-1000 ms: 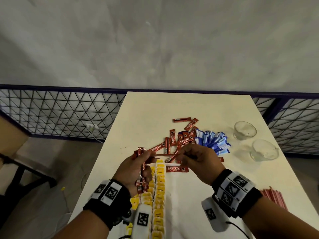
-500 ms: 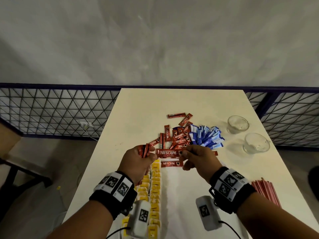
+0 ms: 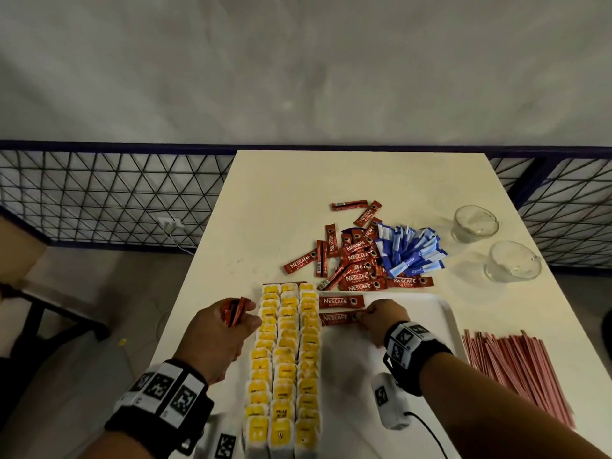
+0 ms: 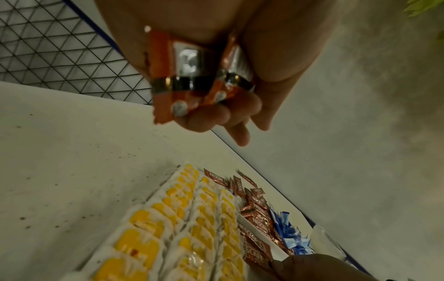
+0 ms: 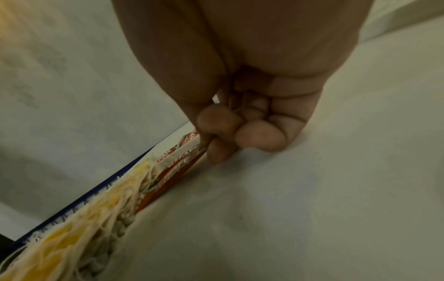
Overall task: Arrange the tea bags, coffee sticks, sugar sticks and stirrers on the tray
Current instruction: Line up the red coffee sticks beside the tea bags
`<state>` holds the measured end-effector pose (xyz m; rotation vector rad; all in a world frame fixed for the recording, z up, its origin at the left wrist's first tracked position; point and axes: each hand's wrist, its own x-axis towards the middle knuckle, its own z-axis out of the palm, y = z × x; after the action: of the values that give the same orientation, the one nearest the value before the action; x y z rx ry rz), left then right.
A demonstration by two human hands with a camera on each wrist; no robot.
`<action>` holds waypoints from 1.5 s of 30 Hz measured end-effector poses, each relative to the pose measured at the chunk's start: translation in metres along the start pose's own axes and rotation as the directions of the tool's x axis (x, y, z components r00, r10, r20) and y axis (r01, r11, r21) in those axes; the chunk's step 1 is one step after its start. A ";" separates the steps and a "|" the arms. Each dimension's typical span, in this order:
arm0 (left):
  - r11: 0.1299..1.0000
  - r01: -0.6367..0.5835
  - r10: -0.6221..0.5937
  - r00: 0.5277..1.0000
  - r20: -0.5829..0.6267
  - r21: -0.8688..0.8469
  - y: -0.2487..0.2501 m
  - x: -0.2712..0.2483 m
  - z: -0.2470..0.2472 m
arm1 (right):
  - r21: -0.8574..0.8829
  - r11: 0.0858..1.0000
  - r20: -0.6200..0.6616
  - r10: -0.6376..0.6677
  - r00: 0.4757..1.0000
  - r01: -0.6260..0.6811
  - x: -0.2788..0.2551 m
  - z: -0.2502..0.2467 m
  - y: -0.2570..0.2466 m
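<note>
Three rows of yellow tea bags (image 3: 286,356) fill the left side of the white tray (image 3: 443,313). Beside them lie two red coffee sticks, one (image 3: 341,301) at the tray's far edge and a second (image 3: 337,318) just nearer, whose right end my right hand (image 3: 366,318) pinches against the tray floor. My left hand (image 3: 241,321) hovers left of the tea bags and grips a bundle of coffee sticks (image 4: 192,79). Loose coffee sticks (image 3: 357,260) and blue sugar sticks (image 3: 410,251) are heaped beyond the tray. Pink stirrers (image 3: 516,366) lie right of it.
Two glass cups (image 3: 475,223) (image 3: 513,265) stand at the table's right side. A wire mesh fence (image 3: 99,197) runs behind the table, whose left edge is close to my left hand. The right half of the tray floor is bare.
My right hand took a coffee stick from the left hand's bundle and brought it down onto the tray below the first stick. Both hands lowered toward me.
</note>
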<state>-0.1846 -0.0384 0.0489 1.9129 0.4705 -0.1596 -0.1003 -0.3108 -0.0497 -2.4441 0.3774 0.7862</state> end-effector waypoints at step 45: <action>0.904 0.177 -0.022 0.929 0.370 -0.390 0.050 -0.010 0.036 | 0.604 0.569 -0.204 -0.567 0.798 0.558 -0.100 -0.072 -0.061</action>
<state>-0.1701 -0.0896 0.0812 1.3966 0.3232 -0.4347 -0.1214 -0.2931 0.0849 -1.7206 -0.1529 0.2988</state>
